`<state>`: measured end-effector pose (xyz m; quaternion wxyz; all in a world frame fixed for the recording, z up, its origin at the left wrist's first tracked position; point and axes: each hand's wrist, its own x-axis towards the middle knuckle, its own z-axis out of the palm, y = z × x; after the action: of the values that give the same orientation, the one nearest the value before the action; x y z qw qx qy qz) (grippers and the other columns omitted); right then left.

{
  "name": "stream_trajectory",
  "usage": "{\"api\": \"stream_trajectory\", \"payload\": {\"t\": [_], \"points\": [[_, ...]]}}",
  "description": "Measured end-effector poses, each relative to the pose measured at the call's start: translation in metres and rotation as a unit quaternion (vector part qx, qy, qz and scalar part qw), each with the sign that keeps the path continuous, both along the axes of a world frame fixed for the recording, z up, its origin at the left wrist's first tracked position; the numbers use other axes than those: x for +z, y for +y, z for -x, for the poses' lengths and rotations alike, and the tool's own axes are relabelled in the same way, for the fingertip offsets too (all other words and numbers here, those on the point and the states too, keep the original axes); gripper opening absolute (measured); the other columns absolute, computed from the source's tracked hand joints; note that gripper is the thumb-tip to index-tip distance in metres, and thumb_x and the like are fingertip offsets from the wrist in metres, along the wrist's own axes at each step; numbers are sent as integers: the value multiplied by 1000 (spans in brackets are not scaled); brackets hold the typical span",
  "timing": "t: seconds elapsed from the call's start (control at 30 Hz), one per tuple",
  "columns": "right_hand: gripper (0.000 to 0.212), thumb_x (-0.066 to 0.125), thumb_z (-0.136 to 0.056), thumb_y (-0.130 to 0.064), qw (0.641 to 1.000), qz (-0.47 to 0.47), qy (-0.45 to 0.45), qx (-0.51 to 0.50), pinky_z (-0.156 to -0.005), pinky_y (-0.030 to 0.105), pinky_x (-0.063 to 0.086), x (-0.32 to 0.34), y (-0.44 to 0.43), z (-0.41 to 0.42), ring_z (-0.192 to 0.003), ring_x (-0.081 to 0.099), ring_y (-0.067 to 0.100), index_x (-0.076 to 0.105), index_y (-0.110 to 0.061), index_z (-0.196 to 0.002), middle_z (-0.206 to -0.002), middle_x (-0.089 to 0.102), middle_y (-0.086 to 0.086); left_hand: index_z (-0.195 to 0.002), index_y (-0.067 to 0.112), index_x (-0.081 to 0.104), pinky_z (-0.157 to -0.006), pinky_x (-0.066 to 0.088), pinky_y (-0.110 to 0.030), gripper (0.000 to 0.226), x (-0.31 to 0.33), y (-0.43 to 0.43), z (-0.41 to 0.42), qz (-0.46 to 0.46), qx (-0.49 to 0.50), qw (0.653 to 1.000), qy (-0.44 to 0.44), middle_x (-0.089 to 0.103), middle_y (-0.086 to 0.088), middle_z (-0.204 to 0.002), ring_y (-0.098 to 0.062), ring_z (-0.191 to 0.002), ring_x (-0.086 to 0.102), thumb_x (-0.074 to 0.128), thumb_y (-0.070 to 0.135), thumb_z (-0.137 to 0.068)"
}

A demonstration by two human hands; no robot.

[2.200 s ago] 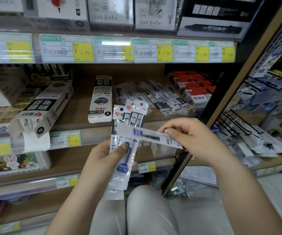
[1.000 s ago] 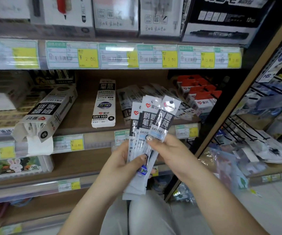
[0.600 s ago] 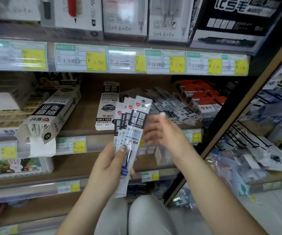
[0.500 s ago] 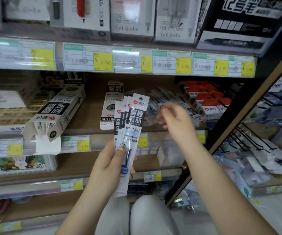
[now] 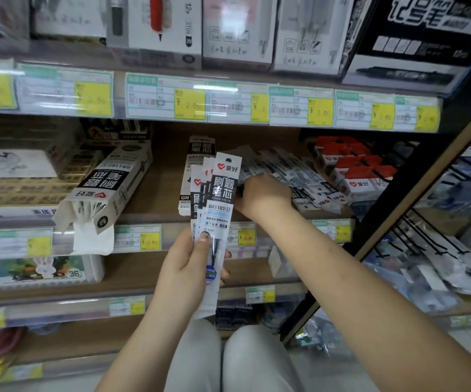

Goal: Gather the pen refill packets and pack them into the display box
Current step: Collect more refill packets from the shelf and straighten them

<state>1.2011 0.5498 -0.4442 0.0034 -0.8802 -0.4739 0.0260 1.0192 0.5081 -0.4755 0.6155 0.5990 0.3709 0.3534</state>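
The left hand (image 5: 189, 267) holds upright a fanned bundle of clear plastic pen refill packets with black-and-white header cards (image 5: 219, 210), thumb pressed on the front. The right hand (image 5: 262, 196) reaches onto the wooden shelf (image 5: 160, 190), at 1 o'clock from the bundle, touching the loose pile of same packets (image 5: 305, 179); its grip I cannot tell. The open white-and-black cardboard display box (image 5: 107, 188) lies at 9 o'clock.

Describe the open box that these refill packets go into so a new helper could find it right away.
Look at the middle wooden shelf, under the row of yellow price tags. On its left part lies a long white box with black printing, tilted, its open end hanging over the shelf's front edge. Unlike the closed box lying flat nearby, its flap hangs down and packets show inside.
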Motion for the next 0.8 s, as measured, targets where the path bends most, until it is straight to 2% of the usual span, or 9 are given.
{"api": "stream_trajectory", "payload": {"t": [0.07,0.2,0.37,0.43,0.53,0.6,0.67,0.73,0.8], "points": [[34,53,-85,-50,1000,8,-1,-13,-59,27,40,4,0,3,-72,54,22,55,-16,-82,-81,56,1,-98,19,58,-49,51,-28,22,2,2,-2,13,1,1000,-6,69,-7,-71,-18,-51,61,36,16,-100],[7,51,-88,-23,1000,-7,-13,-26,-64,28,39,6,3,11,-77,55,22,54,-18,-84,-97,64,3,-99,15,58,-47,51,-24,21,4,3,-2,9,4,1000,-6,68,-5,-68,-16,-50,61,37,16,-101],[28,50,-85,-1,998,-33,-50,-30,-67,30,40,6,6,16,-98,62,27,62,-13,-107,-109,64,6,-99,21,59,-50,52,-27,21,3,4,4,13,12,1000,5,70,-5,-72,-18,-53,62,38,20,-101],[25,50,-85,1,997,-51,-35,-43,-67,31,41,7,5,12,-97,62,29,63,-13,-101,-103,64,8,-98,22,59,-50,52,-26,21,4,4,8,15,18,1000,12,71,-1,-72,-16,-53,62,38,21,-101],[11,53,-87,-6,992,-100,2,-73,-60,30,40,10,-1,-1,-80,60,28,57,-14,-81,-79,55,6,-96,25,58,-49,52,-22,21,4,5,12,15,23,999,16,72,3,-74,-13,-51,63,38,22,-101],[10,52,-91,-16,984,-154,37,-77,-57,28,40,10,-7,-15,-73,57,26,57,-15,-82,-78,57,5,-96,26,58,-51,53,-25,21,4,6,13,18,23,999,16,71,4,-73,-14,-51,62,38,21,-101],[9,51,-92,-16,958,-243,133,-77,-63,35,50,11,-19,-27,-75,63,28,57,-15,-86,-89,64,7,-96,25,58,-54,52,-30,21,3,6,14,22,20,999,17,71,3,-73,-15,-51,62,38,20,-100],[11,52,-92,-7,890,-359,269,-78,-69,46,57,15,-40,-31,-69,69,26,54,-15,-85,-103,60,6,-98,22,58,-52,51,-30,20,2,5,14,25,13,999,17,71,0,-72,-15,-51,61,38,20,-100],[18,56,-90,-2,841,-418,336,-70,-67,41,57,20,-68,-35,-57,69,16,54,-16,-79,-98,58,2,-97,22,59,-48,51,-26,21,1,3,13,36,6,999,15,70,-2,-71,-15,-50,61,38,19,-100]]}}
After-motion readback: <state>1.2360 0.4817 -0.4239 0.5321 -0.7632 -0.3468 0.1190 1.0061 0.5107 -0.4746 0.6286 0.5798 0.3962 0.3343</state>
